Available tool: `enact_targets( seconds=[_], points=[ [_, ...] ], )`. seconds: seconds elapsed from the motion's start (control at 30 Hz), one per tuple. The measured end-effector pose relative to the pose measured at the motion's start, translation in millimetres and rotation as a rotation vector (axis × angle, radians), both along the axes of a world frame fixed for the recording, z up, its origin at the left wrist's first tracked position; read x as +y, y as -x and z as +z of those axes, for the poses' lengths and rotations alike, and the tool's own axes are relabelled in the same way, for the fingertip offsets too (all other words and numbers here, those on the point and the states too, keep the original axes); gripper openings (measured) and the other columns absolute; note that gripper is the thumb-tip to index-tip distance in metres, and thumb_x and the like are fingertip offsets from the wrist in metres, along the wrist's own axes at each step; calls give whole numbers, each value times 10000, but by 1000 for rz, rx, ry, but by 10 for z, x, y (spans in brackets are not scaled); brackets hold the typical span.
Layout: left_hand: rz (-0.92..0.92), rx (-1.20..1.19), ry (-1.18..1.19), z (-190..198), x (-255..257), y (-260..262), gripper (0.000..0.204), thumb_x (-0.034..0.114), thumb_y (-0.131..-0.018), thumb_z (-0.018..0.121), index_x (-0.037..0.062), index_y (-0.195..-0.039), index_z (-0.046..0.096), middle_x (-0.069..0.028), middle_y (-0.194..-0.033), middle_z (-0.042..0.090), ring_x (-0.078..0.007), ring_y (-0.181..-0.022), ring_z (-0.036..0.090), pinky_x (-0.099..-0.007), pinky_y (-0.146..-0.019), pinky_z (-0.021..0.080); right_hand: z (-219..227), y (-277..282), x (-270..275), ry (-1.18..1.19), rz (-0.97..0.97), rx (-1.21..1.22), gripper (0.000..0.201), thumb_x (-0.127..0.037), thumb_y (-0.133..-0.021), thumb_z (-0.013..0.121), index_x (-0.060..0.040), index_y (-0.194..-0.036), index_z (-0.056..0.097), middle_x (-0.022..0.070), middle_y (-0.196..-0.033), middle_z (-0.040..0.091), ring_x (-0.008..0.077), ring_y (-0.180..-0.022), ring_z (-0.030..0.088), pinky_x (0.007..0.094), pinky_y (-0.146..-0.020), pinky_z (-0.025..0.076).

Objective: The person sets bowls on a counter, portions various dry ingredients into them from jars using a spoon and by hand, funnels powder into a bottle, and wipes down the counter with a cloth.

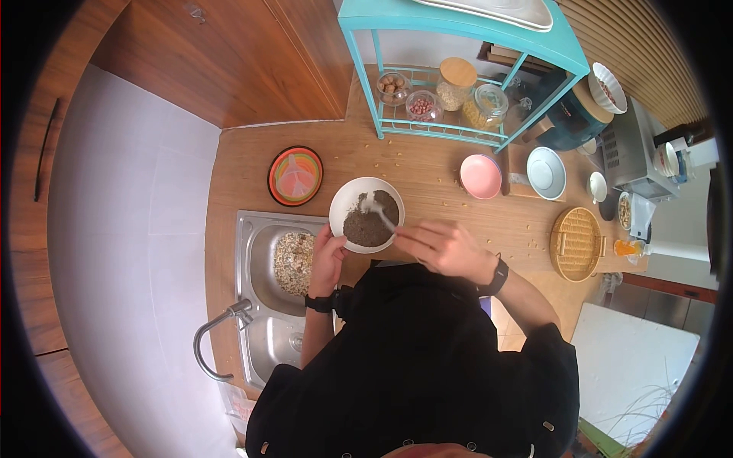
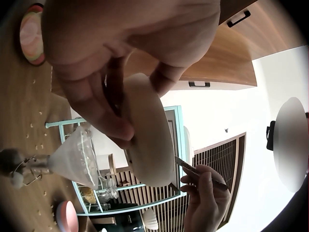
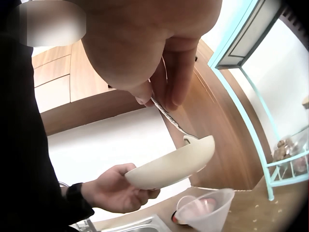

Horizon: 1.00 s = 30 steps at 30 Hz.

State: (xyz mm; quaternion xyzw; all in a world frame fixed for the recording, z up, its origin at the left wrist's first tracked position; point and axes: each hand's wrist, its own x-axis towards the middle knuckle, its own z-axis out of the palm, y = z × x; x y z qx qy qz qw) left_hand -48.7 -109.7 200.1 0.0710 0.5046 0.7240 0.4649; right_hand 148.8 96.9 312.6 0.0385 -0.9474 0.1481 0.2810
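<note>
A white bowl (image 1: 337, 204) of dark, fine-grained stuff (image 1: 368, 227) is held at its near left rim by my left hand (image 1: 328, 263). Thumb and fingers grip the bowl wall (image 2: 147, 140) in the left wrist view. My right hand (image 1: 443, 248) pinches the handle of a metal spoon (image 3: 168, 116), whose head lies in the bowl over the dark grains. The bowl is raised above the counter in the right wrist view. Below it stands a clear funnel (image 2: 77, 157) on a swing-clasp bottle (image 2: 34, 164), hidden by the bowl in the head view.
A sink (image 1: 263, 221) with mixed grains in its basin lies at left, beside stacked colourful plates (image 1: 273, 183). A turquoise rack (image 1: 458, 34) with jars stands behind. Pink (image 1: 481, 177) and pale blue bowls (image 1: 546, 174) and a wicker tray (image 1: 576, 244) sit at right. Scattered kernels dot the counter.
</note>
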Motion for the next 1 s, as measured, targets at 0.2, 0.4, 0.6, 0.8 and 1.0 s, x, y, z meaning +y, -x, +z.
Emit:
enact_targets(
  seconds=[0.2,0.4,0.6,0.8,1.0],
  points=[
    [-24,-8,-18,120,66,-16,429,6,-892,543,-29,-1317,497,-120,-1219,629,-212,-1082,646,-357,-932,535,6,-15,11,117,-2,34,297,-76,-747,715,-65,-1044,701,43,-1061,716,185,-826,678,306,-605,583],
    [-51,18,-3,90,71,2,430,-1,-891,546,-30,-1317,495,-123,-1218,628,-212,-1083,646,-357,-934,538,-78,-46,-32,217,60,18,292,-75,-769,718,-70,-1061,707,50,-1071,719,199,-795,672,313,-620,578],
    [-72,27,-4,118,82,4,405,4,-892,552,-30,-1293,505,-124,-1205,633,-208,-1072,649,-356,-920,542,-147,-82,159,248,-63,51,335,-63,-749,724,-69,-1083,707,38,-1091,716,212,-822,669,329,-671,582],
    [-70,41,10,103,91,-5,407,2,-889,563,-31,-1291,508,-122,-1193,639,-210,-1060,654,-356,-915,544,-92,-193,169,209,-92,9,324,-74,-757,726,-80,-1080,710,31,-1100,716,211,-790,657,333,-664,576],
    [-65,-4,-2,100,108,-40,434,-5,-884,558,-35,-1313,499,-124,-1205,638,-211,-1082,645,-356,-926,534,-12,-187,103,339,-57,87,218,-103,-819,728,-82,-1036,723,28,-992,722,204,-748,652,333,-628,565]
  ],
)
